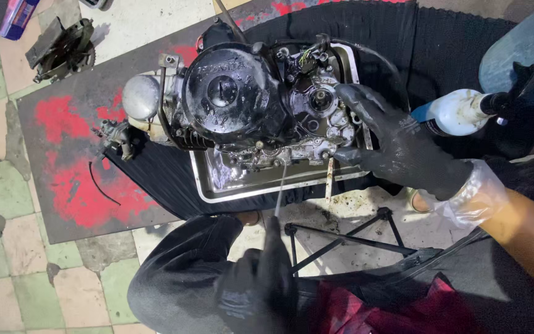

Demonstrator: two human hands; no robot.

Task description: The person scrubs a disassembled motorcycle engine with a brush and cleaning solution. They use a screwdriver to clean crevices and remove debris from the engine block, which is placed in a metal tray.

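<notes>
1. Black-gloved left hand point(258, 287) is gripping a thin metal rod tool point(280, 185), its long axis running straight away from the hand toward the engine point(248, 105).
2. Right hand point(397, 145), also gloved, is resting spread and unclenched on the engine's right side, nearer to it.
3. Engine is sitting in a metal tray point(261, 188) just beyond the rod's tip, on the floor.

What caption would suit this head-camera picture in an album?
Gloved right hand steadies a greasy engine in a metal tray; left hand holds a thin tool.
</notes>
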